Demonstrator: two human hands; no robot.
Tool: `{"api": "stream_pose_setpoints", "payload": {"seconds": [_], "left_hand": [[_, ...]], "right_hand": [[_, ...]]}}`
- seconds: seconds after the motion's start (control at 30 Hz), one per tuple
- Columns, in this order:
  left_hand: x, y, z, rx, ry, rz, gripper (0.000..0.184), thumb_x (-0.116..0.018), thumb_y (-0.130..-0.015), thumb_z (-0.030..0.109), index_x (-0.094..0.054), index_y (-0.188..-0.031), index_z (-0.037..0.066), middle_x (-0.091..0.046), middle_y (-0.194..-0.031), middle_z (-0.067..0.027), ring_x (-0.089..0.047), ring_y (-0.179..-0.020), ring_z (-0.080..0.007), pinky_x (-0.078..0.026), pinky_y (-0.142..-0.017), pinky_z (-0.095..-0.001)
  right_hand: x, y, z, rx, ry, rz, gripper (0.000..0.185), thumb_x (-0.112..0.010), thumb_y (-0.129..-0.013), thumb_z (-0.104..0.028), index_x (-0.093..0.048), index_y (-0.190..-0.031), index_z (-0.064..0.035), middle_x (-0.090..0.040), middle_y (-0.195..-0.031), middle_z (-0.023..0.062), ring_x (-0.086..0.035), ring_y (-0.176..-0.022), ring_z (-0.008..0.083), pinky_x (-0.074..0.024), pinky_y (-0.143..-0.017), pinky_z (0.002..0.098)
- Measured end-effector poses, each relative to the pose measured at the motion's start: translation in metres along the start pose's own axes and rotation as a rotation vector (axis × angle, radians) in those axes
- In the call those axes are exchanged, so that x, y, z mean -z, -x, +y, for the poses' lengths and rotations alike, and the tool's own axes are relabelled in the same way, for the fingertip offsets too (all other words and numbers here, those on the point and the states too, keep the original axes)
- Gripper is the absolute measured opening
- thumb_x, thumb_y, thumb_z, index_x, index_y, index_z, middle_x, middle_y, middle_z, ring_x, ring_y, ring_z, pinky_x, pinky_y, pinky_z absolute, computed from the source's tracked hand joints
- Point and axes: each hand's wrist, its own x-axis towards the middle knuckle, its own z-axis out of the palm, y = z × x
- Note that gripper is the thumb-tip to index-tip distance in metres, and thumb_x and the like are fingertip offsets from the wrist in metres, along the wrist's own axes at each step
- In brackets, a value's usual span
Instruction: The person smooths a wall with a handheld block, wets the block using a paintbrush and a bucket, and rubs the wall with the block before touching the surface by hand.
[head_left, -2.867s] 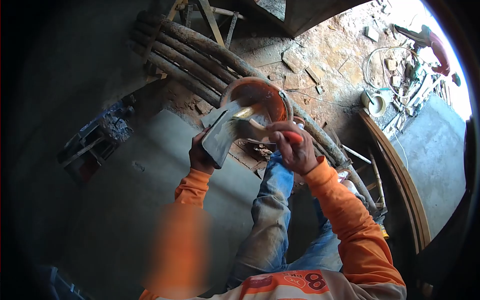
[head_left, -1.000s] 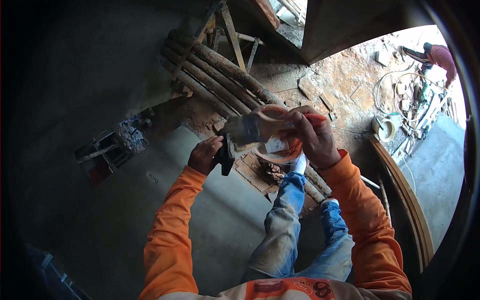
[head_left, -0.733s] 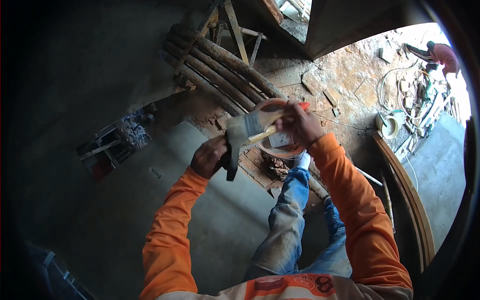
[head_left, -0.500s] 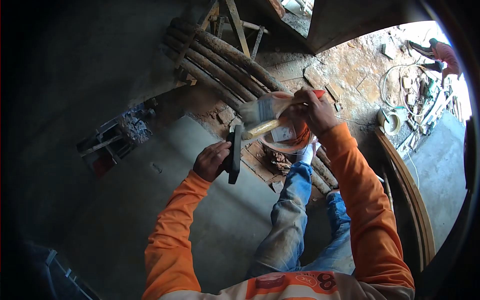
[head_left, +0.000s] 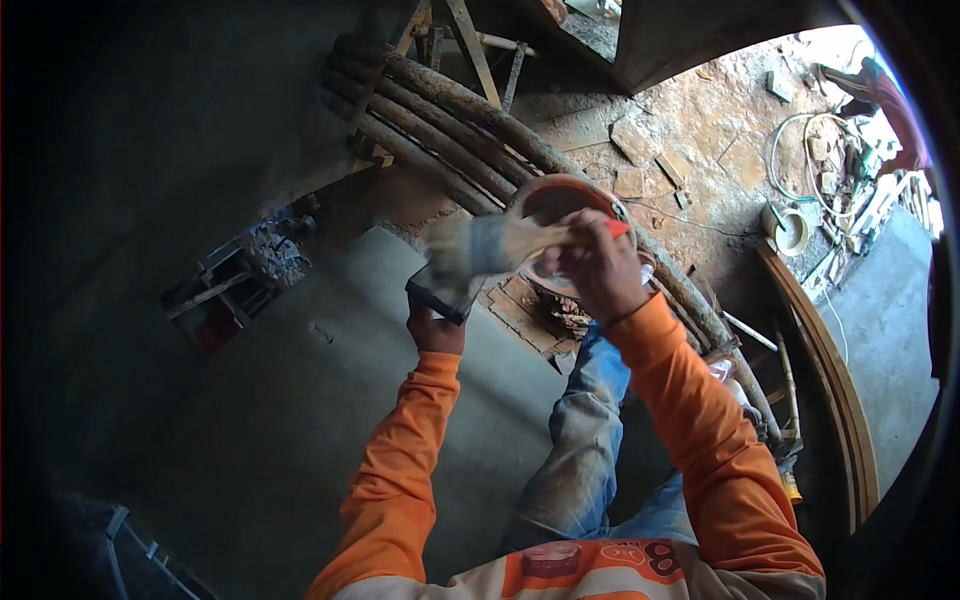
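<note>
My right hand (head_left: 605, 268) is closed round the wooden handle of a wide brush (head_left: 488, 245). The handle ends in a red tip, and the pale bristles are smeared by motion. Those bristles hang over a dark, flat plastering float (head_left: 442, 300), tilted in my left hand (head_left: 436, 332). That hand grips the float from behind, so its fingers are mostly hidden. Just beyond my right hand stands a round, reddish-rimmed bucket (head_left: 518, 200), partly covered by hand and brush.
Several rough wooden poles (head_left: 455, 140) lie side by side beneath the bucket. To the right are a curved wooden board (head_left: 835, 400), a pale pail (head_left: 790, 235) and a coiled hose (head_left: 775, 165). Another person (head_left: 890, 115) is at the far right edge. Grey cement surface (head_left: 330, 430) lies at left.
The brush has swung left and down, with its bristles now over the float. My left hand has turned, tipping the float from edge-on to a slant. More of the bucket shows.
</note>
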Motion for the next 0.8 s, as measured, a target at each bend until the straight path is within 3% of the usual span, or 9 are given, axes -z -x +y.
{"api": "stream_pose_setpoints", "payload": {"seconds": [0.07, 0.2, 0.27, 0.37, 0.43, 0.5, 0.57, 0.63, 0.8], "left_hand": [[-0.010, 0.010, -0.018, 0.100, -0.023, -0.138, 0.045, -0.074, -0.067, 0.017, -0.053, -0.106, 0.004, -0.057, -0.104, -0.0114, -0.057, -0.096, -0.0314, -0.047, -0.083, -0.0357], [-0.011, 0.009, -0.018, 0.254, 0.194, -0.057, 0.050, -0.074, -0.064, 0.011, -0.051, -0.108, 0.002, -0.057, -0.103, -0.0122, -0.058, -0.094, -0.0304, -0.047, -0.083, -0.0356], [0.010, 0.005, 0.008, 0.208, 0.269, -0.039, 0.050, -0.072, -0.065, 0.008, -0.050, -0.110, 0.002, -0.057, -0.103, -0.0124, -0.057, -0.094, -0.0293, -0.045, -0.084, -0.0351], [0.008, 0.011, -0.010, 0.118, 0.238, -0.052, 0.048, -0.071, -0.066, 0.004, -0.049, -0.109, 0.003, -0.057, -0.102, -0.0098, -0.056, -0.094, -0.0235, -0.045, -0.083, -0.0323], [-0.001, 0.008, -0.008, 0.093, 0.249, -0.042, 0.045, -0.070, -0.067, 0.002, -0.050, -0.107, 0.004, -0.057, -0.101, -0.0076, -0.056, -0.093, -0.0201, -0.045, -0.082, -0.0312], [-0.014, 0.004, -0.003, 0.466, 0.754, 0.002, 0.037, -0.071, -0.070, 0.004, -0.050, -0.101, 0.006, -0.057, -0.100, -0.0035, -0.056, -0.090, -0.0129, -0.045, -0.077, -0.0264], [-0.016, 0.003, -0.003, 0.432, 0.759, -0.017, 0.036, -0.070, -0.073, 0.008, -0.051, -0.103, 0.005, -0.057, -0.099, -0.0031, -0.055, -0.090, -0.0117, -0.045, -0.077, -0.0260], [-0.014, -0.002, -0.005, 0.392, 0.761, -0.030, 0.034, -0.069, -0.076, 0.012, -0.052, -0.105, 0.005, -0.058, -0.098, -0.0027, -0.055, -0.090, -0.0105, -0.046, -0.078, -0.0256], [0.004, -0.019, -0.004, 0.501, 0.863, 0.001, 0.033, -0.068, -0.076, 0.011, -0.053, -0.105, 0.007, -0.058, -0.091, -0.0007, -0.056, -0.081, -0.0097, -0.051, -0.067, -0.0256]], "right_hand": [[0.001, 0.008, 0.012, -0.063, 0.002, -0.097, 0.026, -0.044, -0.093, -0.026, -0.048, -0.096, -0.0012, -0.059, -0.084, 0.0149, -0.061, -0.069, 0.0230, -0.0525, -0.067, 0.0354], [0.048, -0.006, 0.017, -0.104, 0.134, 0.010, 0.025, -0.046, -0.093, -0.026, -0.050, -0.093, -0.0016, -0.060, -0.079, 0.0133, -0.061, -0.067, 0.0214, -0.0522, -0.064, 0.0344], [0.064, -0.016, 0.008, -0.030, 0.211, 0.252, 0.025, -0.048, -0.092, -0.025, -0.051, -0.094, -0.0009, -0.060, -0.077, 0.0116, -0.061, -0.066, 0.0192, -0.0533, -0.060, 0.0310], [0.069, -0.017, -0.001, 0.030, 0.359, 0.263, 0.025, -0.049, -0.092, -0.025, -0.052, -0.096, -0.0002, -0.060, -0.081, 0.0123, -0.063, -0.068, 0.0195, -0.0539, -0.060, 0.0307], [0.040, 0.000, -0.013, 0.131, 0.399, 0.191, 0.026, -0.047, -0.093, -0.025, -0.053, -0.097, 0.0002, -0.061, -0.083, 0.0123, -0.064, -0.073, 0.0197, -0.0541, -0.063, 0.0307], [0.014, 0.013, -0.008, 0.152, 0.297, 0.074, 0.025, -0.046, -0.094, -0.023, -0.053, -0.097, 0.0003, -0.061, -0.085, 0.0122, -0.063, -0.074, 0.0186, -0.0537, -0.064, 0.0298], [-0.002, 0.021, -0.006, 0.176, 0.191, -0.043, 0.024, -0.046, -0.094, -0.022, -0.053, -0.097, 0.0004, -0.061, -0.086, 0.0121, -0.063, -0.075, 0.0174, -0.0532, -0.066, 0.0288], [-0.010, 0.023, -0.005, 0.319, 0.477, -0.266, 0.021, -0.046, -0.095, -0.019, -0.053, -0.097, 0.0003, -0.060, -0.087, 0.0098, -0.062, -0.078, 0.0144, -0.0517, -0.069, 0.0262], [0.016, 0.007, -0.005, 0.391, 0.771, -0.258, 0.014, -0.049, -0.093, -0.015, -0.054, -0.094, -0.0018, -0.058, -0.082, 0.0062, -0.059, -0.073, 0.0129, -0.0477, -0.066, 0.0258]]}}
